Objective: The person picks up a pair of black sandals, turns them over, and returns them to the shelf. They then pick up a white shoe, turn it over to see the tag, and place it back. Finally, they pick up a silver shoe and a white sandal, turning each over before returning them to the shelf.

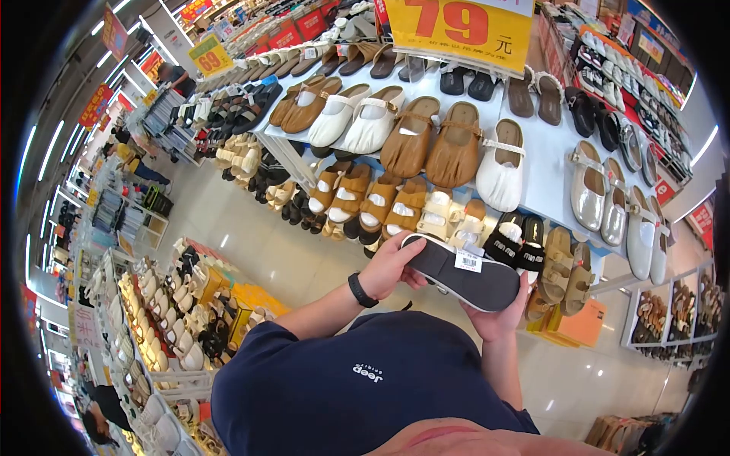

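Found a brightly lit shoe shop, with a glossy floor and a white table carrying rows of mules under a yellow sign marked 79. Noted another person well apart, off to the left.

Judged a drop possible for the shoe, given support at its two ends only; probable cause, a slackened thumb or one end released during a turn. Considered a knock possible too, from swinging the broad end into the black slippers or the table's front edge. Rated the label liable to lift if rubbed or caught.

Located the shoe on the near side of the table's front edge, towards the right front corner. Recorded a flat, dark grey sole turned up, pale at the rim, with the barcode label across it. Could not see the upper. Found the left hand closed narrowly on the slimmer end, thumb over the sole, and the right hand cupped round the broad end.
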`<act>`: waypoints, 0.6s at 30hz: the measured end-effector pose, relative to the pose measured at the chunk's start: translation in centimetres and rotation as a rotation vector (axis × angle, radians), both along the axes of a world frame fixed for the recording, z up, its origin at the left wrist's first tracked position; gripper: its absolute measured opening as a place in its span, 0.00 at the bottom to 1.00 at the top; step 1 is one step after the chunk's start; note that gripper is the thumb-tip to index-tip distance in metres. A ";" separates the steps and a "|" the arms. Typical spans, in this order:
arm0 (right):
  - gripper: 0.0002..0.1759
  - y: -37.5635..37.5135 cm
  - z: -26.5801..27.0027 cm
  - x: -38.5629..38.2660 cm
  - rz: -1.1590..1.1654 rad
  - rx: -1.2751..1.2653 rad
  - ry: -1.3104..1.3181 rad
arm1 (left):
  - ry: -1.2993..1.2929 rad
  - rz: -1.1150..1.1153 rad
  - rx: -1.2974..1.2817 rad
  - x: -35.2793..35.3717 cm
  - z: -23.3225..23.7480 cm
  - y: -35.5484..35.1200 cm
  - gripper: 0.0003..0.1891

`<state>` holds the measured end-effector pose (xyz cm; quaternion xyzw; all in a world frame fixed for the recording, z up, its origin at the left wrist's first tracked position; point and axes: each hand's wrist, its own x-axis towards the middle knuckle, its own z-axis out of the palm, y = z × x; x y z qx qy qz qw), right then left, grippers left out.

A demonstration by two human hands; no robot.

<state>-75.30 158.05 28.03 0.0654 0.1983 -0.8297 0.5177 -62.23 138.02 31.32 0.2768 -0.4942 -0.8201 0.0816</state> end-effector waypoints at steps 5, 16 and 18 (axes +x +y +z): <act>0.42 -1.1 -0.5 0.3 -0.011 0.021 -0.042 | -0.014 0.030 0.023 0.9 0.0 -0.5 0.16; 0.39 -3.8 0.5 3.9 -0.169 0.028 -0.002 | 0.017 -0.067 0.051 1.6 -0.9 -4.5 0.17; 0.39 -4.4 1.0 4.6 -0.225 0.043 0.013 | -0.007 -0.110 0.035 1.7 -0.2 -5.4 0.15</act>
